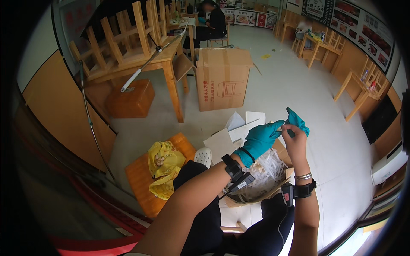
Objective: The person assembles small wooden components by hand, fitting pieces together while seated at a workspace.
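Observation:
My left hand [260, 141], in a teal rubber glove, is raised over the open box with its fingers closed together; what they hold, if anything, is too small to make out. My right hand [294, 141] is bare at the thumb, back and wrist, its thumb and forefinger pinched against the left fingertips. A loose-looking teal glove [299, 122] bunches up at the right fingers; whether any finger is inside it is hidden. Below both hands stands an open cardboard box [287, 174] filled with white, translucent strips [271, 168].
An orange stool [139, 177] at my left carries yellow plastic bags [173, 160] with pale bulbs, like garlic. A tall cardboard box [224, 79] stands ahead. Farther left, upturned wooden stools rest on a table [166, 64] beside a pole [145, 68]. A person [213, 21] sits behind.

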### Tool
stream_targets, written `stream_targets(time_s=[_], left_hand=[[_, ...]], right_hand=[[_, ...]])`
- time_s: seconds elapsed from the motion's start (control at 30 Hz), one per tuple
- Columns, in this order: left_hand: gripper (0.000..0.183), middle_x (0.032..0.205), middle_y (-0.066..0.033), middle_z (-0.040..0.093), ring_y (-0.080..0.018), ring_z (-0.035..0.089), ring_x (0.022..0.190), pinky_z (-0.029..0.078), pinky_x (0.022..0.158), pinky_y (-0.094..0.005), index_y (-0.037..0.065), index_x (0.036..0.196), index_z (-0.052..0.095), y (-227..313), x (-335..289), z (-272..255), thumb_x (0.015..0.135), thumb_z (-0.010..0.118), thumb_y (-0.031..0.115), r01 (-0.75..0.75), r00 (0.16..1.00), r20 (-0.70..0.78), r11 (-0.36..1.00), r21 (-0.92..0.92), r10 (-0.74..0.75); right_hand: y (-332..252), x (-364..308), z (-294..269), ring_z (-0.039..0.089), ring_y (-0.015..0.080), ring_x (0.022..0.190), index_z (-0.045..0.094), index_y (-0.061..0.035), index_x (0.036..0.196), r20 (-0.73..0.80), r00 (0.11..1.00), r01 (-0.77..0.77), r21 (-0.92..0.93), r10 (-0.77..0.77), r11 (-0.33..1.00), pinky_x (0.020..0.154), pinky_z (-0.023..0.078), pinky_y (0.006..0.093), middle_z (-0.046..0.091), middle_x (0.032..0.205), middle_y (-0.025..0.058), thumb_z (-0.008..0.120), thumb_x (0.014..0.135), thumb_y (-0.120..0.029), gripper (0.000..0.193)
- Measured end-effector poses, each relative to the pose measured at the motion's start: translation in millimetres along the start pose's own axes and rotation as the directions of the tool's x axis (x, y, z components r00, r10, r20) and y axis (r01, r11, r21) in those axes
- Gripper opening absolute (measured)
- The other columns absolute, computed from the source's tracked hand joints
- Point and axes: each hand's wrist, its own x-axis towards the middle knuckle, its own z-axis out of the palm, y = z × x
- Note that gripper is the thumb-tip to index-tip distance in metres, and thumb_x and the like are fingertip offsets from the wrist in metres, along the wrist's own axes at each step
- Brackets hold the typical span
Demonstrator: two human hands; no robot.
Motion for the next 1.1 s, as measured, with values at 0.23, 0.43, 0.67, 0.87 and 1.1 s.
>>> stream_targets(time_s=[0.23, 0.43, 0.67, 0.87, 1.1], left_hand=[[0.034, 0.092, -0.0124, 0.066, -0.0264, 0.064, 0.077, 0.049, 0.066, -0.0323, 0.013, 0.119, 0.057, 4, 4, 0, 0.085, 0.061, 0.017, 0.044, 0.998, 0.049, 0.999, 0.013, -0.045], [0.036, 0.093, -0.0121, 0.066, -0.0252, 0.065, 0.077, 0.049, 0.066, -0.0309, 0.013, 0.121, 0.056, 4, 0, -8, 0.086, 0.061, 0.020, 0.088, 0.988, 0.114, 0.990, 0.106, -0.100], [0.035, 0.091, -0.0121, 0.066, -0.0269, 0.064, 0.073, 0.049, 0.064, -0.0317, 0.015, 0.120, 0.057, 7, 2, -5, 0.086, 0.061, 0.023, 0.095, 0.985, 0.137, 0.991, 0.090, -0.106], [0.039, 0.097, -0.0112, 0.066, -0.0252, 0.065, 0.076, 0.050, 0.066, -0.0307, 0.015, 0.124, 0.054, 4, -1, -15, 0.085, 0.060, 0.017, 0.189, 0.967, 0.160, 0.979, 0.073, -0.198], [0.036, 0.105, -0.0122, 0.065, -0.0190, 0.064, 0.091, 0.048, 0.080, -0.0274, 0.007, 0.122, 0.055, 9, 3, -2, 0.086, 0.059, 0.011, 0.198, 0.975, 0.136, 0.967, -0.163, -0.176]], right_hand=[[7, 2, -1, 0.058, 0.0105, 0.068, 0.066, 0.0039, 0.089, 0.001, 1.000, -0.005, 0.099, 0.005, 0.995, 0.064, 0.045, 0.0229, 0.066, 0.076, 0.0080, 0.064, 0.082, -0.011, 0.016], [7, 0, 1, 0.059, 0.0115, 0.073, 0.065, 0.0045, 0.089, 0.055, 0.998, -0.020, 0.099, 0.014, 0.995, 0.070, 0.046, 0.0236, 0.066, 0.079, 0.0089, 0.064, 0.083, -0.008, 0.014], [13, -1, -2, 0.060, 0.0128, 0.071, 0.065, 0.0042, 0.089, 0.033, 0.999, 0.015, 0.059, -0.017, 0.998, 0.066, 0.046, 0.0234, 0.067, 0.078, 0.0114, 0.063, 0.082, -0.008, 0.015], [-1, 2, 8, 0.061, 0.0199, 0.056, 0.064, 0.0021, 0.083, 0.054, 0.988, 0.150, -0.049, -0.147, 0.988, 0.055, 0.046, 0.0257, 0.065, 0.073, 0.0147, 0.062, 0.078, -0.004, 0.009], [14, 1, 3, 0.061, 0.0220, 0.062, 0.060, 0.0023, 0.084, -0.045, 0.968, 0.239, -0.109, -0.245, 0.965, 0.058, 0.046, 0.0279, 0.066, 0.080, 0.0126, 0.061, 0.079, -0.004, 0.008]])
